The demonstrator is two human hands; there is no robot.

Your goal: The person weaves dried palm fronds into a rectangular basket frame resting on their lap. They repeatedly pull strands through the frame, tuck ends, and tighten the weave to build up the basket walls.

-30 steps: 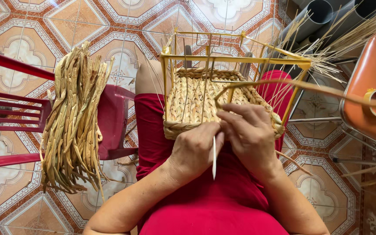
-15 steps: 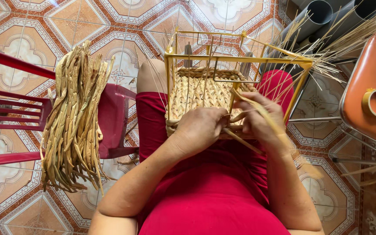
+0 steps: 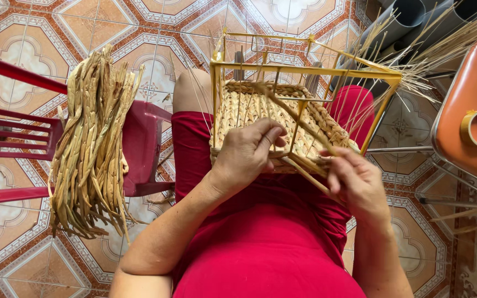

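A half-woven basket of pale straw on a yellow metal wire frame [image 3: 282, 110] rests on the person's lap, over red clothing, in the middle of the scene. The left hand [image 3: 247, 154] lies on the basket's near edge, its grip narrow, fingers curled over the woven rim and pressing it down. The right hand [image 3: 354, 182] sits just right of it at the near right corner, its grip closed on a long flat straw strand [image 3: 296, 118] that runs up and left across the weave. To the left, a thick bundle of dried straw strands [image 3: 92, 143] hangs over a red plastic chair [image 3: 139, 149]. At the far right stands an orange chair [image 3: 465, 110] carrying a roll of tan tape [image 3: 475, 128]. The floor is patterned orange tile [image 3: 40, 33].
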